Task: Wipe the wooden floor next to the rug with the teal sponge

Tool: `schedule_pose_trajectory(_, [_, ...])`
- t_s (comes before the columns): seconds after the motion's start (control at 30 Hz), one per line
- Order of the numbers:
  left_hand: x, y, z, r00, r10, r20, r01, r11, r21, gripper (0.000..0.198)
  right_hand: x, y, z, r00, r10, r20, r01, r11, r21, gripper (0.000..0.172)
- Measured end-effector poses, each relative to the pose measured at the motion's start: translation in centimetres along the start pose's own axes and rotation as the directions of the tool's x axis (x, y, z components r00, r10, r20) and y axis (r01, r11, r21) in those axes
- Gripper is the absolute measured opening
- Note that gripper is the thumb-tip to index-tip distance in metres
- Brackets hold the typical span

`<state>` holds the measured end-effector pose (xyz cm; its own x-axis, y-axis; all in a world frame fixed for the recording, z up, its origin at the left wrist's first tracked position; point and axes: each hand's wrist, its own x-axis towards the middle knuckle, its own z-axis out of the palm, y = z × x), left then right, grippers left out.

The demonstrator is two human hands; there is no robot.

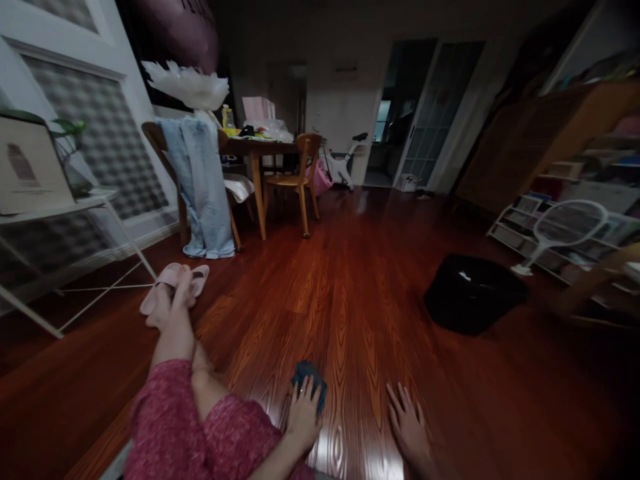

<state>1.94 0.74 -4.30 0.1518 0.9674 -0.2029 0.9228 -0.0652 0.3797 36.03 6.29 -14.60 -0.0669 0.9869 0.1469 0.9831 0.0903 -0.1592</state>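
A crumpled dark blue cloth (303, 371) lies on the glossy reddish wooden floor (345, 313). My left hand (305, 408) holds it from above against the boards, its fingers laid over the fabric and a ring showing on one of them. The cloth's underside and the palm are hidden. To the right, my right hand (407, 420) rests on the floor, fingers spread, with nothing in it. My legs, in pink-red patterned shorts (170, 413), stretch out to the left, and pale pink slippers (173, 283) are at my feet.
A black bin-like container (473, 293) stands on the floor at right, near a white racket-shaped object (570, 223) and a shelf rack. A thin-legged white table (107, 200) is at left. Jeans (205, 193) hang over a chair by the wooden dining table (255, 148).
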Motion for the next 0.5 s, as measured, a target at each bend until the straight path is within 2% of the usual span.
schedule_pose_trajectory(0.1, [2.3,0.3,2.8,0.997,-0.075,0.001,0.075,0.996,0.055,0.075,-1.0,0.4,-0.1,0.992,0.127,-0.029,-0.128,0.991,-0.042,0.066])
schedule_pose_trajectory(0.17, [3.3,0.4,4.2,0.994,-0.11,-0.02,0.111,0.99,0.09,0.079,-1.0,-0.2,-0.3,0.987,0.16,-0.031,-0.162,0.986,-0.045,0.067])
schedule_pose_trajectory(0.23, [4.1,0.4,4.8,0.991,-0.116,-0.066,0.123,0.986,0.112,0.08,-0.8,-0.7,-0.5,0.985,0.17,-0.026,-0.171,0.984,-0.04,0.066])
schedule_pose_trajectory(0.3, [4.8,0.3,4.5,0.989,-0.095,-0.113,0.109,0.986,0.128,0.08,-0.8,-0.9,-0.8,0.984,0.174,-0.026,-0.174,0.984,-0.029,0.065])
schedule_pose_trajectory(0.37, [5.5,-0.3,3.4,0.99,-0.05,-0.135,0.069,0.987,0.142,0.075,-0.8,-0.9,-0.8,0.984,0.178,-0.031,-0.179,0.984,-0.017,0.064])
schedule_pose_trajectory(0.43, [6.3,-1.9,1.7,0.982,-0.032,-0.186,0.061,0.986,0.155,0.068,-0.9,-0.8,-0.7,0.983,0.181,-0.035,-0.182,0.983,-0.011,0.064])
schedule_pose_trajectory(0.5, [6.7,-4.5,0.3,0.949,-0.107,-0.296,0.155,0.977,0.143,0.067,-1.0,-0.7,-0.4,0.982,0.186,-0.038,-0.187,0.982,-0.013,0.063])
